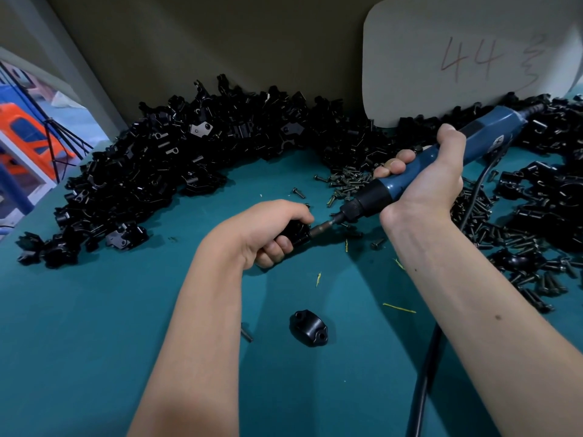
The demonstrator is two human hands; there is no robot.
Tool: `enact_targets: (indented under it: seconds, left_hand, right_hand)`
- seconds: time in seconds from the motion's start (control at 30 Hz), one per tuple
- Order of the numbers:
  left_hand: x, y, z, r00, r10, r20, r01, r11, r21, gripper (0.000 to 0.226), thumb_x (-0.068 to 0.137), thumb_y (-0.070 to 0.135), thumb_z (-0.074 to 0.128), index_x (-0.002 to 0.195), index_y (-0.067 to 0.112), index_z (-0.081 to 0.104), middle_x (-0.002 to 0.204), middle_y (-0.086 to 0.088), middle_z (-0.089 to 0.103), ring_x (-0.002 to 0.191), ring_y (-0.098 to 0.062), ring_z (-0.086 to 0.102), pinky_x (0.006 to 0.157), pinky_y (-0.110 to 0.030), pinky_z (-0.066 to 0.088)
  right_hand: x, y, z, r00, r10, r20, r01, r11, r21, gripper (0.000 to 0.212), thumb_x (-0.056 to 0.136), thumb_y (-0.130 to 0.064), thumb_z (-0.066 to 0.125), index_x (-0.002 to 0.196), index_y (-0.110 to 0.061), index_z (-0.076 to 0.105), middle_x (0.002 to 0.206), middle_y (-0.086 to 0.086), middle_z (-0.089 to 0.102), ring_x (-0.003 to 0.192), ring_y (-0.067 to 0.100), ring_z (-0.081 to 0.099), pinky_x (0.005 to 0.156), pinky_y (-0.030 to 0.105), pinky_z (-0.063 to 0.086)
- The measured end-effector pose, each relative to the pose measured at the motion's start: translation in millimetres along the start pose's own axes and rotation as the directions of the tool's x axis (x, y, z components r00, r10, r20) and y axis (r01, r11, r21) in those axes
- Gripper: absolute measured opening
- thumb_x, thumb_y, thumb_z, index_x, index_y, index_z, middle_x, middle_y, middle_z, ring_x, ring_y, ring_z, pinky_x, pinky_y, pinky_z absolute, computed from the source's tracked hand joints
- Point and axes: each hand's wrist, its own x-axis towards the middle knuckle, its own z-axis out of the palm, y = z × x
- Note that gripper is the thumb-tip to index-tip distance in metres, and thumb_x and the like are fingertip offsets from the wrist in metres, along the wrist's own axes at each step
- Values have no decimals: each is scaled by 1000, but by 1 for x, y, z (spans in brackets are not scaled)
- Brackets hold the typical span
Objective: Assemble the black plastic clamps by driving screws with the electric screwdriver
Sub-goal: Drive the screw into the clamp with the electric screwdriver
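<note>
The left hand (274,230) wraps its curled fingers around 1 black clamp (296,231), holding it just above the teal table (94,310). The right hand (422,181) grips the blue barrel of the electric screwdriver (441,162) in a full fist, thumb up. The tool slopes down to the left, and its bit (325,227) meets the exposed right face of the clamp. The screw itself is hidden between bit and clamp, so its seating probably cannot be judged from this view.

Risks, as a judgement: the bit enters at a slant, and a tilt off the screw axis could cam it out or cross-thread the plastic. The left fingertips lie close beside the bit, so a slip would run toward them. The clamp is braced by the hand alone, so torque at seating may twist it in the grip.

Room: open cloth lies toward the viewer, broken only by 1 loose clamp half (308,326) between the forearms and a stray screw (246,334) beside the left forearm. A screw pile (347,184) sits just behind the tool nose. The heap of black parts (157,159) rings the far and left sides. The power cable (429,357) trails under the right forearm and could drag.
</note>
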Motion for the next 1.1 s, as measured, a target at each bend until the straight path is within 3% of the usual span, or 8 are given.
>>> enact_targets:
  seconds: [0.43, 0.7, 0.83, 0.93, 1.03, 1.1]
  left_hand:
    - [2, -1, 0, 998, -33, 54, 34, 999, -30, 29, 94, 43, 54, 76, 20, 48, 48, 7, 31, 32, -4, 21, 33, -12, 15]
    - [4, -2, 2, 997, 73, 7, -73, 997, 28, 29, 94, 40, 54, 74, 20, 48, 48, 7, 34, 35, -5, 22, 38, -13, 15]
    - [-2, -10, -1, 981, 59, 183, -68, 997, 41, 33, 96, 42, 49, 70, 23, 45, 50, 6, 33, 35, -4, 20, 39, -13, 12]
    - [-7, -12, -6, 931, 229, 283, -204, 972, -113, 23, 86, 36, 53, 70, 24, 42, 55, 3, 27, 37, -3, 18, 40, -11, 12]
    - [-5, -12, -13, 933, 309, 187, -264, 937, -231, 29, 91, 35, 54, 69, 23, 40, 57, 3, 27, 37, -4, 19, 41, -12, 12]
    - [2, -14, -14, 937, 346, 33, -338, 929, -148, 34, 98, 30, 58, 67, 24, 44, 56, 3, 30, 39, -7, 21, 42, -15, 13]
  right_hand:
    - [-5, -2, 3, 997, -41, 66, 43, 999, -21, 34, 96, -32, 65, 109, -16, 39, 63, 1, 47, 48, 15, 42, 49, 27, 40]
    - [-1, -6, 1, 997, 10, 81, -12, 1000, 21, 38, 94, -39, 67, 106, -17, 39, 63, -1, 47, 49, 14, 41, 50, 26, 40]
    - [0, -10, -3, 966, 127, 227, -146, 987, 70, 38, 91, -49, 63, 85, -19, 41, 65, -5, 43, 49, 11, 38, 48, 25, 37]
    - [0, -13, -3, 941, 208, 266, -261, 949, 180, 37, 90, -47, 66, 78, -19, 45, 65, -7, 43, 48, 8, 39, 45, 22, 38]
    - [1, -14, -5, 942, 271, 200, -321, 903, 287, 38, 89, -44, 69, 75, -17, 46, 63, -8, 44, 46, 7, 42, 42, 21, 40]
    - [1, -14, -6, 958, 254, 132, -281, 924, 261, 39, 90, -45, 71, 78, -16, 47, 63, -7, 46, 47, 8, 43, 45, 21, 41]
